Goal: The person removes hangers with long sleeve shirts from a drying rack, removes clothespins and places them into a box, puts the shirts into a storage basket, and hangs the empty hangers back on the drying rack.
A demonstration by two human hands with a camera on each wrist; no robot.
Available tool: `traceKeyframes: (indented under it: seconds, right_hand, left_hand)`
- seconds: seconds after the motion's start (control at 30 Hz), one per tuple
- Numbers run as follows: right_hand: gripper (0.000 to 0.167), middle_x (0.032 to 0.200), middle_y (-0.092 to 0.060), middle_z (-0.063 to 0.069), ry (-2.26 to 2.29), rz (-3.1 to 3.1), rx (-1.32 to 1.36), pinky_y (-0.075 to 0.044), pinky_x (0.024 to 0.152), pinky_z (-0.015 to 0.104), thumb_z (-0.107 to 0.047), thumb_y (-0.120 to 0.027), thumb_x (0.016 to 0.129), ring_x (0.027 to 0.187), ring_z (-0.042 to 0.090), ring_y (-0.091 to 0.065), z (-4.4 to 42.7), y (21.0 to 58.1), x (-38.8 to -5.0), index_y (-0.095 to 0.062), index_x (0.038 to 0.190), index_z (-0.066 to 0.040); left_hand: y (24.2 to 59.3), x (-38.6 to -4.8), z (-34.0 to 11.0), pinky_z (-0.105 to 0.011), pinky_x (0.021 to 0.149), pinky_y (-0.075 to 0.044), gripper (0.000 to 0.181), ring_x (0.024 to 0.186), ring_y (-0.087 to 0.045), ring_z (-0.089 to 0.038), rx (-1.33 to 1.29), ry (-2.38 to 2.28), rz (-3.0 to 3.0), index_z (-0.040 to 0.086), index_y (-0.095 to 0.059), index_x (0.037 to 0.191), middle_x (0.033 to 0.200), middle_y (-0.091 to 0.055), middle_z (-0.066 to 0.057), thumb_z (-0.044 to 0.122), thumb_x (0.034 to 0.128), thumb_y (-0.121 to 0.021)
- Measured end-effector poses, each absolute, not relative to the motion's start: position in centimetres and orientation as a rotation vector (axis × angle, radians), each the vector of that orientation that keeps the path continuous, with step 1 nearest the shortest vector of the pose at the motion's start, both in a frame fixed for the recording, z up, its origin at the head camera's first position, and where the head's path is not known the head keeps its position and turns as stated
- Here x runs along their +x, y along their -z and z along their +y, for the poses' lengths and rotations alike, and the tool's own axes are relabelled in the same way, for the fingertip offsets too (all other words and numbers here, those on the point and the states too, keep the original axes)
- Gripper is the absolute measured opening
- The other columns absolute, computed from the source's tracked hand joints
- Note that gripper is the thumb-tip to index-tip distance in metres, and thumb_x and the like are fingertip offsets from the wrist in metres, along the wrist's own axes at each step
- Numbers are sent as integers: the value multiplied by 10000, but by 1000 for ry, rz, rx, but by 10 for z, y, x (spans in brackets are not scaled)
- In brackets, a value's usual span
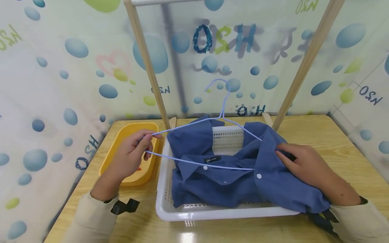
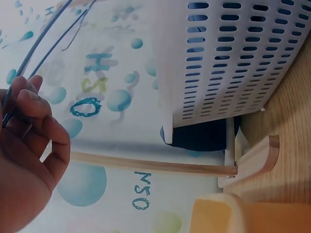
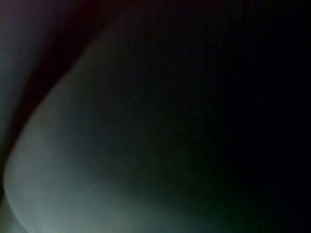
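A pale blue clothes hanger (image 1: 182, 160) is held at its left end by my left hand (image 1: 133, 152), fingers curled round it; the left wrist view also shows this left hand (image 2: 29, 141) gripping the hanger (image 2: 41, 41). The hanger's right end goes under the front of a dark blue shirt (image 1: 209, 185) with white buttons. My right hand (image 1: 310, 165) pinches the shirt's right front edge by the collar. The shirt lies draped over a white perforated basket (image 1: 212, 214), its walls (image 2: 218, 68) large in the left wrist view. Dark blur fills the right wrist view.
A yellow bin (image 1: 152, 175) with a small red thing inside stands left of the basket. Behind rises a wooden rack, with a left post (image 1: 149, 67) and right post (image 1: 307, 64). A patterned wall covering (image 1: 76, 101) backs the wooden table (image 1: 146, 216).
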State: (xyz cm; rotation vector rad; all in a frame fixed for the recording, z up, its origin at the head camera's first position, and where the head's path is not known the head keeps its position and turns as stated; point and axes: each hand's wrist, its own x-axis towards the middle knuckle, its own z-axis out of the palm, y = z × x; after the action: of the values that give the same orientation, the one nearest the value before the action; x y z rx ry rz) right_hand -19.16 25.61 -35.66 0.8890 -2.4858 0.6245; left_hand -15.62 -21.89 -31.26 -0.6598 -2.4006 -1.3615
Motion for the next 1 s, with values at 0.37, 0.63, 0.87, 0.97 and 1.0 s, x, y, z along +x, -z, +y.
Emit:
traceKeyframes:
  seconds: [0.37,0.63,0.87,0.97,1.0]
  right_hand:
    - [83,770,-658,-85,-571,-2512,920,-441,579,232,-76,-750,849,652,-46,-475,255,357,-192,-706,905,-117]
    - [153,772,-655,-81,-543,-2525,904,-467,587,281,-42,-769,799,666,-6,-500,253,360,-191,-704,888,-150]
    - [144,774,-665,-62,-512,-2515,886,-487,600,319,-42,-767,793,673,41,-537,252,362,-191,-705,875,-142]
    - [135,763,-656,-65,-513,-2524,880,-478,594,311,-47,-762,801,667,34,-526,252,362,-191,-700,868,-147]
    - [133,762,-654,-65,-512,-2528,879,-477,593,311,-48,-760,805,666,34,-524,252,361,-190,-700,869,-148]
  left_hand:
    - [306,-150,-245,-281,395,-363,245,462,-447,-122,-482,1364,-2311,-18,-673,1058,603,-508,5,39,1054,-434]
    - [305,-150,-257,-227,453,-388,239,472,-455,-100,-562,1469,-2148,-43,-678,1023,586,-518,0,21,1044,-449]
    - [300,-147,-259,-218,431,-371,260,458,-429,-106,-541,1535,-2031,20,-703,997,578,-523,12,13,1041,-447]
    - [296,-146,-259,-196,447,-378,250,470,-427,-110,-502,1587,-1964,11,-705,977,585,-527,2,16,1036,-462]
    - [295,-145,-259,-189,454,-382,246,473,-425,-111,-487,1603,-1943,4,-705,972,586,-529,-2,18,1034,-467]
